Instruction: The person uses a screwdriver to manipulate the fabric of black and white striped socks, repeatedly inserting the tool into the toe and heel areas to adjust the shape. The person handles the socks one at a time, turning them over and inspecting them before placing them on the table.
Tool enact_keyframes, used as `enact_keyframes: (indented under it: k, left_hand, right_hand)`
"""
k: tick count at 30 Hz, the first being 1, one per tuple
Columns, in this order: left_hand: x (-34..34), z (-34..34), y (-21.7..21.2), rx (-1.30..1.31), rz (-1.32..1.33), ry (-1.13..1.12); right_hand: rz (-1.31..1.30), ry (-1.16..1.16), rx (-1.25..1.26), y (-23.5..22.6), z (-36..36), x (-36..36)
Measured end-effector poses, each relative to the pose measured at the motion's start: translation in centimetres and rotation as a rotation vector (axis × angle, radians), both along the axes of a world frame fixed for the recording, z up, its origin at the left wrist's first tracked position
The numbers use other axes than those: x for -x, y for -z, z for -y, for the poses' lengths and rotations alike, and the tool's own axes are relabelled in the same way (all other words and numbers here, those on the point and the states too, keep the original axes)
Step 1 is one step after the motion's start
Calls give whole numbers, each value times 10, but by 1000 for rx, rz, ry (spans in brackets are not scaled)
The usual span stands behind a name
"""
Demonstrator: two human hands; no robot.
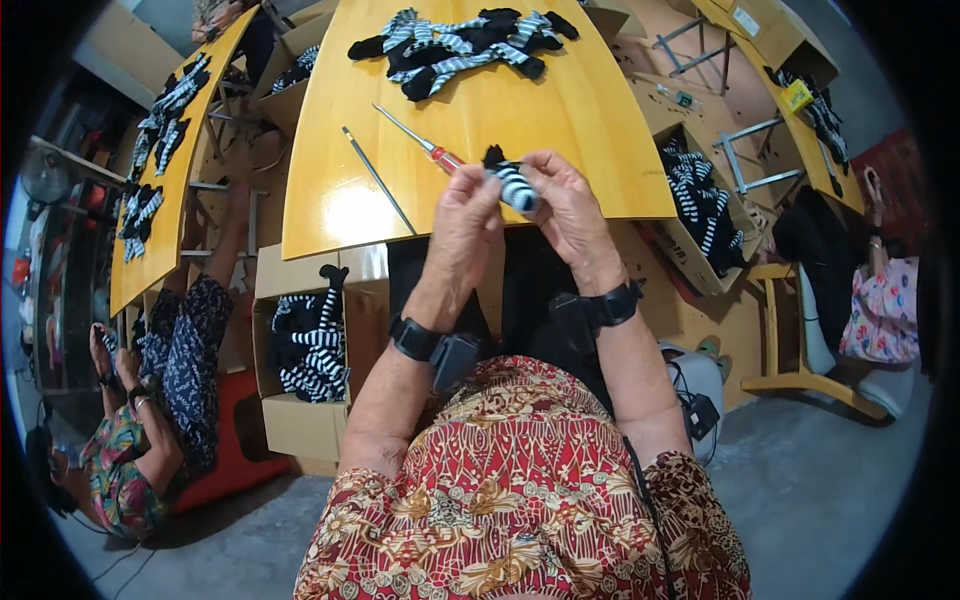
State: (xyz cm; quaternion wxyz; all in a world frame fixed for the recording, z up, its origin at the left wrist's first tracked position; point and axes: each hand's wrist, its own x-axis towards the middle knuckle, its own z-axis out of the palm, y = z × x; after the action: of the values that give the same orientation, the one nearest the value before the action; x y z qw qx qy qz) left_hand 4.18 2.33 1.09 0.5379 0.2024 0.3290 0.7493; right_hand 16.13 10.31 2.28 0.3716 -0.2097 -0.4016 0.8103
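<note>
Striped black-and-white sock (515, 185), at frame centre above the yellow table (590, 130) edge, is pinched closed between left hand (465, 215) and right hand (568, 205). Brown cardboard box (300, 420) of socks sits lower left; a small yellow package (796, 95) lies upper right.

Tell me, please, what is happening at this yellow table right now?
A seated person holds a small black-and-white striped sock up between both hands, the left hand and the right hand pinching it over the near edge of the yellow table. A red-handled screwdriver and a thin metal rod lie on the table beside the hands, and a pile of striped socks sits at the far side. Cardboard boxes of the same socks stand on the floor.
</note>
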Motion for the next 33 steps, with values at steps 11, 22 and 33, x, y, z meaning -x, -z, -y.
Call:
enact_keyframes:
  k: [11, 22, 33]
  left_hand:
    - [3, -2, -15, -23, -125, -3]
    - [12, 16, -21, -21, -33, 374]
    - [9, 15, -15, -175, 297, 287]
  right_hand:
    - [147, 149, -281, -29, 4, 3]
    - [96, 28, -197, -27, 12, 4]
    - [216, 157, -466, -27, 9, 20]
